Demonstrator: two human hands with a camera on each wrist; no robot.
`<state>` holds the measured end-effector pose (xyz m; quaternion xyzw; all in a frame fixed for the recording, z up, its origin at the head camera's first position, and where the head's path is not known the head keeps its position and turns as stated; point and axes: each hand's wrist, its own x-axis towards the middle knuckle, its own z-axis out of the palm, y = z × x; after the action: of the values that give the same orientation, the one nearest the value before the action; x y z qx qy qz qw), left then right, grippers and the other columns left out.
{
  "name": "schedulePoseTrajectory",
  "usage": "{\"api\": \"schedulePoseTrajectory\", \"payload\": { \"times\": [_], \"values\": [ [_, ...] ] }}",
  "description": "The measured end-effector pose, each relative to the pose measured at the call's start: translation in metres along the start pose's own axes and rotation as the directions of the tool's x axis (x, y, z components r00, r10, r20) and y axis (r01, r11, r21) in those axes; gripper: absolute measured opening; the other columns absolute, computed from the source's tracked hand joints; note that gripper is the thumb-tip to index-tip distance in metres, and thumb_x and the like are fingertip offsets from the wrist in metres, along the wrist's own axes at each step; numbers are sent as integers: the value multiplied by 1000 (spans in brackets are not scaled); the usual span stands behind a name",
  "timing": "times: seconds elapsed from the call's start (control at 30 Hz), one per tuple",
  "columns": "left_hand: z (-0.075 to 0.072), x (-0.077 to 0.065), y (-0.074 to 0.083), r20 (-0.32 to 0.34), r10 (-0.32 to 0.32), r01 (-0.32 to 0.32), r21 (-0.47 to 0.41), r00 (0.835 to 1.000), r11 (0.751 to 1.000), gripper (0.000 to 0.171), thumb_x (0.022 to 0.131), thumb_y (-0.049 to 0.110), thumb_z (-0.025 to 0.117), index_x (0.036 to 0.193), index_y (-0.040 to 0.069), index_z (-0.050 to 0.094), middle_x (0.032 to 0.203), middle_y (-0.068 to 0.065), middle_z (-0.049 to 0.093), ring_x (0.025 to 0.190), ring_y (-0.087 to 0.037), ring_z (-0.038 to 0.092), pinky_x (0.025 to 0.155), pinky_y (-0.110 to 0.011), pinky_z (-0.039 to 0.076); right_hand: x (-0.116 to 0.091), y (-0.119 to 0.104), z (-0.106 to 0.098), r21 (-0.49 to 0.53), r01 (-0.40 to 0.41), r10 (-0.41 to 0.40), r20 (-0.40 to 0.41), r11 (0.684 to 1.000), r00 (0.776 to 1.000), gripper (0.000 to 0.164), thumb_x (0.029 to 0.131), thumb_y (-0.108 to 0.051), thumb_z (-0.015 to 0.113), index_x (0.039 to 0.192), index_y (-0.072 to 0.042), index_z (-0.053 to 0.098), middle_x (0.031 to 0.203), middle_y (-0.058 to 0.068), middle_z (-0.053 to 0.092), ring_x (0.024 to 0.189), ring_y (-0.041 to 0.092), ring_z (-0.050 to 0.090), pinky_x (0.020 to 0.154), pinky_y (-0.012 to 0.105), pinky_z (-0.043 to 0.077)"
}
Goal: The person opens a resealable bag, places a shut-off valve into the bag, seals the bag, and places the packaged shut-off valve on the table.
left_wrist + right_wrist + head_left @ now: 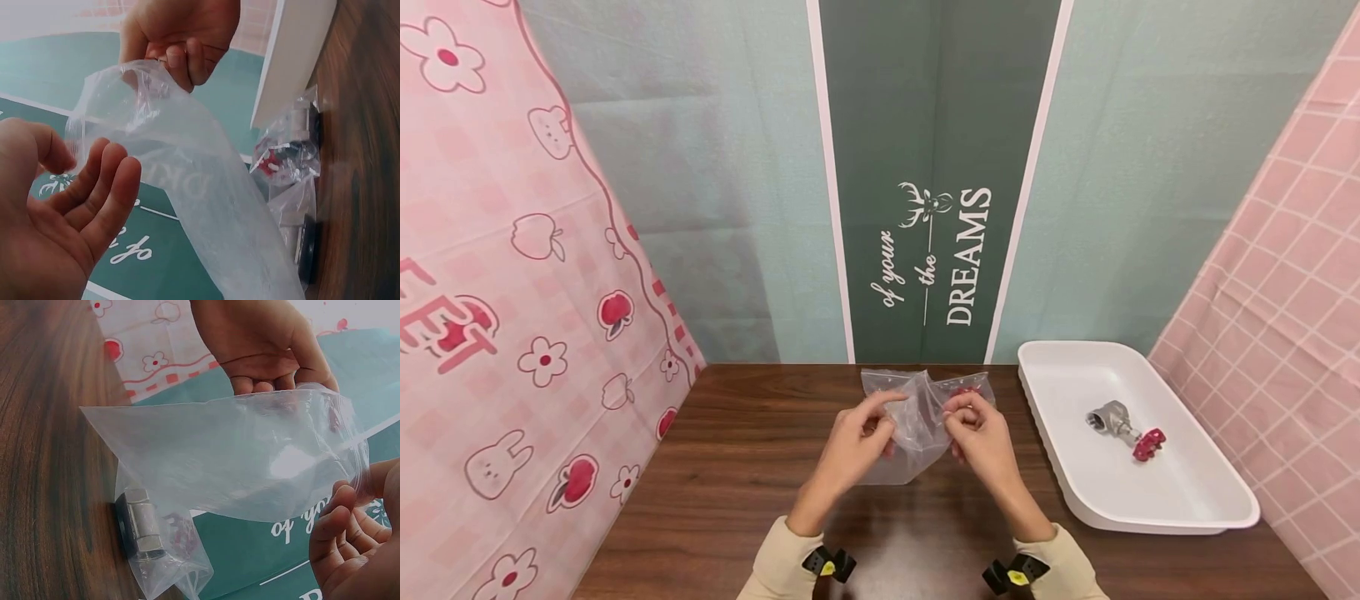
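Note:
An upright clear zip bag (917,429) is stretched between my two hands above the table, its mouth parted. My left hand (859,437) pinches one side of the mouth; its other fingers show loosely bent in the left wrist view. At the opposite side, my right hand (983,433) pinches the rim between thumb and index finger. The bag's body (219,456) looks flat, with nothing visible inside. Behind it on the table sit two other clear bags holding metal parts; one bagged part (281,156) has a red handwheel, and another bag (294,219) shows metal with a dark base.
A white tray (1052,433) stands at the right of the wooden table (737,450). In it lies a metal valve (1112,421) with a red handwheel (1148,445). Patterned cloths hang at the back and both sides.

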<state>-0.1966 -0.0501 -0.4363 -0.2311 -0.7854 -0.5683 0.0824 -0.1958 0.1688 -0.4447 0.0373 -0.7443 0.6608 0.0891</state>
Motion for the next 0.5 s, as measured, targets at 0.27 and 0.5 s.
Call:
{"api": "schedulePoseTrajectory", "payload": {
  "times": [0.27,0.5],
  "values": [
    [-3,1,-4,91,88,-101,150,992,984,27,97,1,59,109,14,79,90,-1,74,71,-2,66,65,-24,59,1,2,1,-6,2,-2,34,1000,999,9,93,7,65,102,4,65,62,-3,59,43,9,50,41,22,42],
    [-9,-1,-7,154,167,-208,314,974,926,13,92,12,72,103,19,73,123,1,67,94,-19,72,81,-35,63,1,2,0,-14,-16,17,51,1000,999,8,95,4,65,102,2,66,64,-2,61,44,10,50,41,22,42]
  ]
}}
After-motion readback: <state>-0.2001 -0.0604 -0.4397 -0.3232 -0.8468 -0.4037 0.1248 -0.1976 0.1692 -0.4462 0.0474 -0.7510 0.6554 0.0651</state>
